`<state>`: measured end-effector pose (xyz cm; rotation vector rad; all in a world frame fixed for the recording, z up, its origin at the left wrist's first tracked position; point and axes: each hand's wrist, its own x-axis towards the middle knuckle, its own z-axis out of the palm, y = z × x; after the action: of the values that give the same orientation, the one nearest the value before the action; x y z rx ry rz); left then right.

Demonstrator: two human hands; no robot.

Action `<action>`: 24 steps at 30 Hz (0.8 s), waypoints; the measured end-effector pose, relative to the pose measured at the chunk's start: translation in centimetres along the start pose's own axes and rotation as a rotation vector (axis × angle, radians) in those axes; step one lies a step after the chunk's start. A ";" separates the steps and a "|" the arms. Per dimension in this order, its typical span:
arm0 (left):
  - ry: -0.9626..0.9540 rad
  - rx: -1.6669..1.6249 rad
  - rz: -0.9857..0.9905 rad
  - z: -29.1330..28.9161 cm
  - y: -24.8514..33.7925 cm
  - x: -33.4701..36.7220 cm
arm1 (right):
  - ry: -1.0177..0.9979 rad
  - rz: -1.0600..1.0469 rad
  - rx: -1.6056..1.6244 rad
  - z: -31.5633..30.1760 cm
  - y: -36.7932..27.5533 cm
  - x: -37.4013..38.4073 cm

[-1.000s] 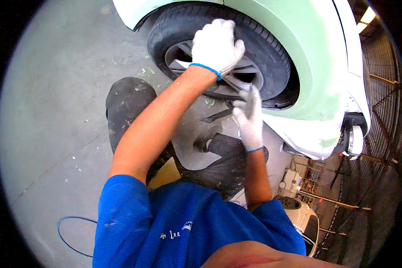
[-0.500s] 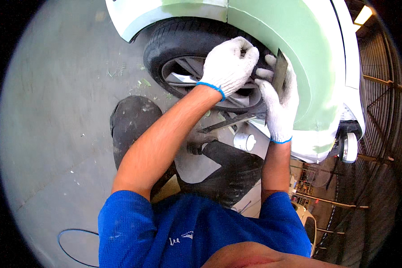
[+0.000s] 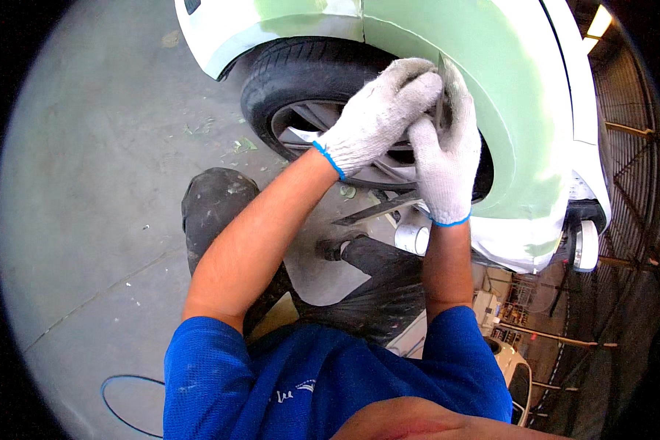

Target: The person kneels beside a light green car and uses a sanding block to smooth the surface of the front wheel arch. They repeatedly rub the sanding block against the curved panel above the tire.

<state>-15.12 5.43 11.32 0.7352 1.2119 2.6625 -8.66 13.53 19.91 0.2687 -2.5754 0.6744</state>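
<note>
Both my hands wear white knit gloves with blue cuffs, close together in front of a car's wheel arch. My right hand is closed around a thin, flat grey scraper blade, its narrow tip pointing up and away from me. My left hand has its fingers curled and pressed together against the blade's left side. Whatever lies within those fingers is hidden. Behind the hands is a white car panel with pale green patches along the arch. Below it sits the black tyre on a silver wheel.
A white can stands on the floor by my foot, below the wheel. A dark flat bar slants beside it. Green scraps lie on the grey floor, and a blue hose curves at lower left.
My right hand has moved slightly left and up with the scraper blade. My left fingers, apart from the blade before, now meet it. The view has shifted a little.
</note>
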 end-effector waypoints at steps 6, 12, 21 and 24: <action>-0.114 0.038 -0.053 2.1 3.1 -1.9 | 0.053 -0.031 -0.215 -1.4 0.3 -1.4; 0.079 -0.274 -0.058 1.0 2.1 -0.9 | -0.120 -0.070 -0.261 -3.8 -1.1 -3.9; 0.484 0.487 0.211 -8.0 9.4 2.4 | 0.103 0.464 -0.458 -16.0 6.8 -20.4; 0.399 0.733 0.117 -10.7 13.4 4.3 | 0.118 0.709 -0.543 -17.9 10.6 -28.1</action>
<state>-22.89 -9.44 16.83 0.3367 2.3724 2.4918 19.70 33.71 15.86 -0.8581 -2.5892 0.1664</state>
